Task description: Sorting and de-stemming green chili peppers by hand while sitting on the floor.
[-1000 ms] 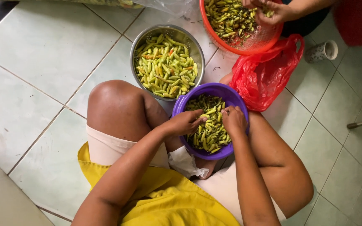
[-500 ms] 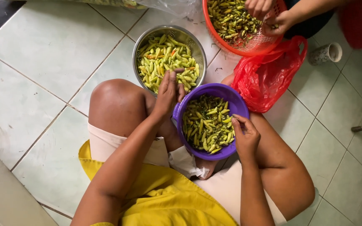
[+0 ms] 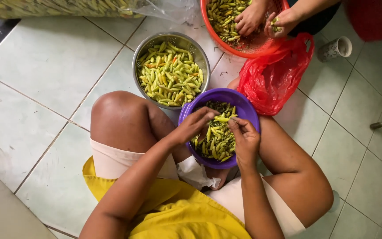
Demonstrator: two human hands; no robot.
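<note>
I sit on a tiled floor with a purple bowl (image 3: pixel 239 102) of green chili peppers between my legs. My left hand (image 3: pixel 194 126) and my right hand (image 3: pixel 244 137) meet over the bowl, both pinching one pale green chili pepper (image 3: pixel 223 119) by its ends. Just beyond my left knee stands a steel bowl (image 3: pixel 142 51) full of green and yellowish chilies.
Another person's hands (image 3: pixel 266 18) work in an orange basket (image 3: pixel 239 46) of chilies at the top. A red plastic bag (image 3: pixel 274 79) lies next to the purple bowl. A clear sack of chilies (image 3: pixel 67 6) lies along the top left. A patterned cup (image 3: pixel 336 48) lies at the right.
My left hand came back from the steel bowl to the purple bowl. My right hand rose from the bowl's rim, and both now hold one chili.
</note>
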